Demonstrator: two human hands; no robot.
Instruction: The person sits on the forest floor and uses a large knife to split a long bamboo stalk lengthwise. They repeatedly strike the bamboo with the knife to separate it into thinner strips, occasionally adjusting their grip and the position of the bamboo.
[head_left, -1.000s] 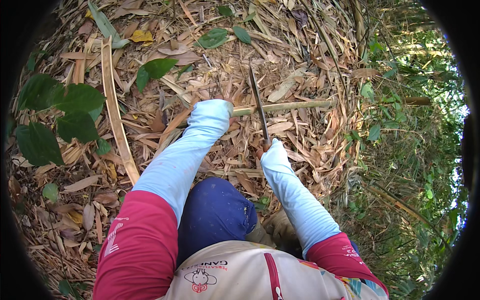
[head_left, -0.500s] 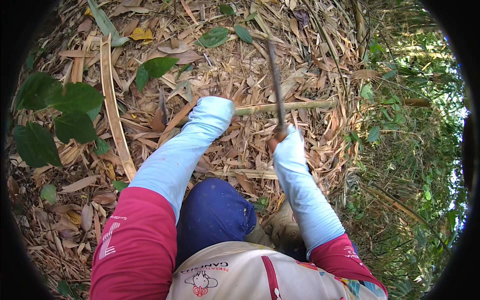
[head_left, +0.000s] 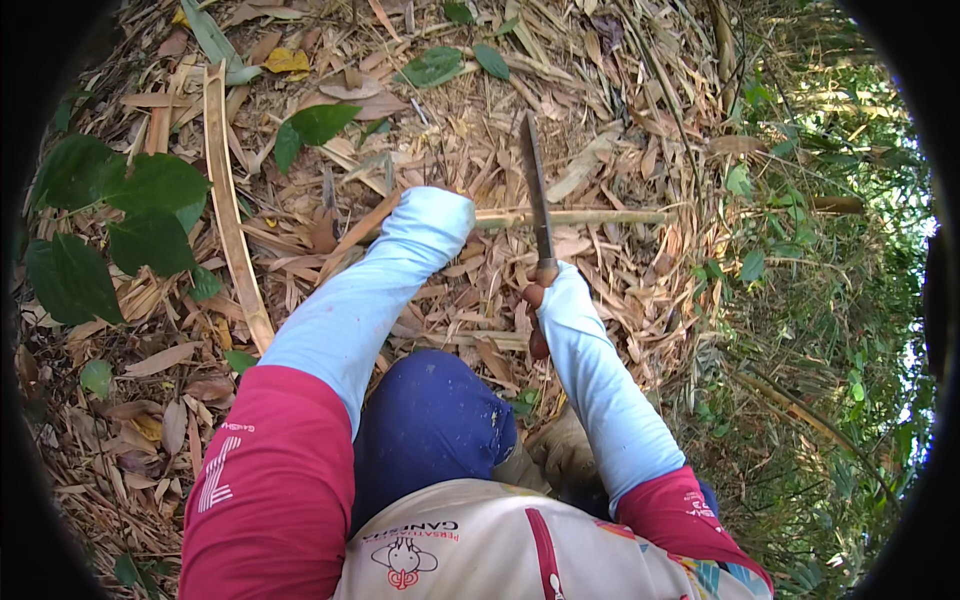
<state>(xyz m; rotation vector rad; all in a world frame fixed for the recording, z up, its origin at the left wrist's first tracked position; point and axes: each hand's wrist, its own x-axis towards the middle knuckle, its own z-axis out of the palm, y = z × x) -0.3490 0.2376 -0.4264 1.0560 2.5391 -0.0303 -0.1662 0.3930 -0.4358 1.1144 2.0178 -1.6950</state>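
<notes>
A machete (head_left: 537, 190) with a dark narrow blade and a brown wooden handle is held in my right hand (head_left: 556, 292). Its blade points away from me and crosses over a long bamboo strip (head_left: 610, 216). That strip lies crosswise, and its left end runs into my left hand (head_left: 440, 208), which is closed around it; the light blue sleeve hides most of those fingers. Both forearms wear light blue sleeves below red ones. My blue-clad knee (head_left: 425, 420) is between my arms.
Another, curved bamboo strip (head_left: 227, 190) lies left of my left arm. Green leaves (head_left: 150, 240) of a low plant stand at the far left. Dry leaves and shavings cover the ground. Undergrowth (head_left: 810, 290) and a fallen stem (head_left: 800, 408) are on the right.
The machete has tilted so its tip leans further left, and its handle end now shows below my right hand. My right hand has shifted slightly left and down. My left hand stays nearly in place.
</notes>
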